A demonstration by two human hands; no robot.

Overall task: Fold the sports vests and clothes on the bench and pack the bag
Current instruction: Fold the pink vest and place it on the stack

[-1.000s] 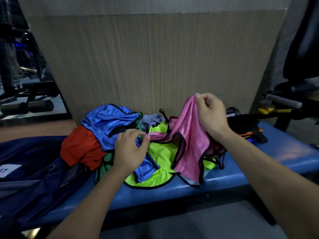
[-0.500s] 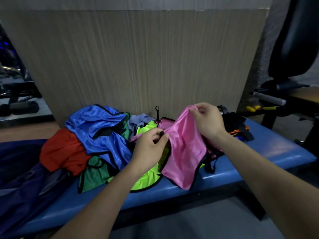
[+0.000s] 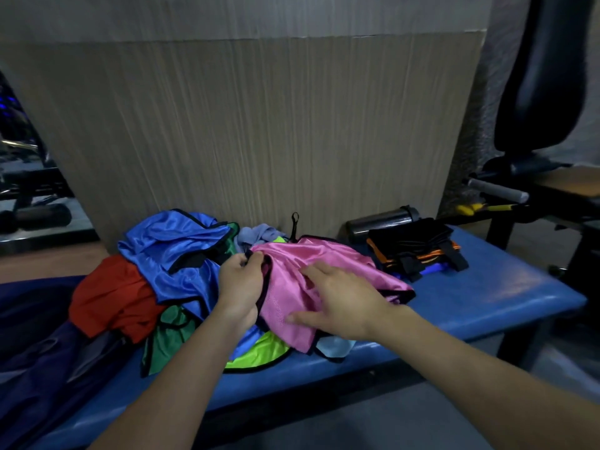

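Head view, centre frame: left hand point(image 3: 242, 287) pinches the pink vest point(image 3: 319, 271) by its black trim, right hand point(image 3: 337, 305) spread flat on it atop the pile. Slippery fabric could slide off the bench point(image 3: 506, 300), dragging neighbours.

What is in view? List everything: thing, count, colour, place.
pink vest: one, pink, atop pile
blue vest: one, blue, pile's left
red garment: one, red, far left
green vest: one, green, front left
yellow-green vest: one, under pink
bag: one, navy, bench's left end
folded straps: black and orange stack, right
bottle: one, dark, against wall
bench: one, blue
left hand: pinches pink vest's edge
right hand: fingers flat on pink vest
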